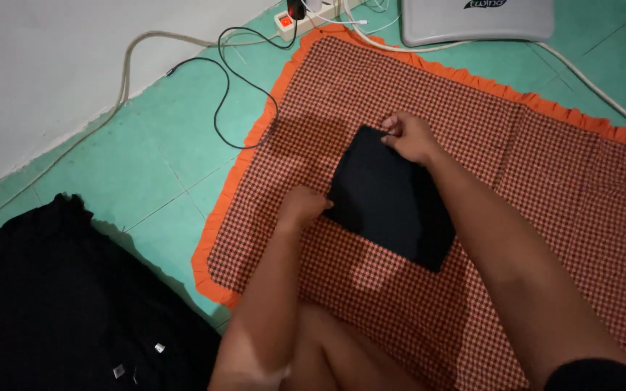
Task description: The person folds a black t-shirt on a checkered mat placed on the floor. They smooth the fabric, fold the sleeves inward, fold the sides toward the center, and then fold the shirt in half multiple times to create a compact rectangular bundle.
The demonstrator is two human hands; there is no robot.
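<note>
Folded black cloth [393, 199] being pinched at far corner by right hand [409, 136], left hand [300, 205] pressing near-left edge; fold is being risked slipping open on checked mat [559, 188] if either grip loosens.

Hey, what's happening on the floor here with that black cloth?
A person sits on the floor with a folded black garment lying flat on a red checked cloth with an orange frill. The right hand pinches the garment's far corner, while the left hand presses against its near left edge. A heap of black clothing lies to the left on the green tiled floor, and cables run toward a power strip by the wall.
</note>
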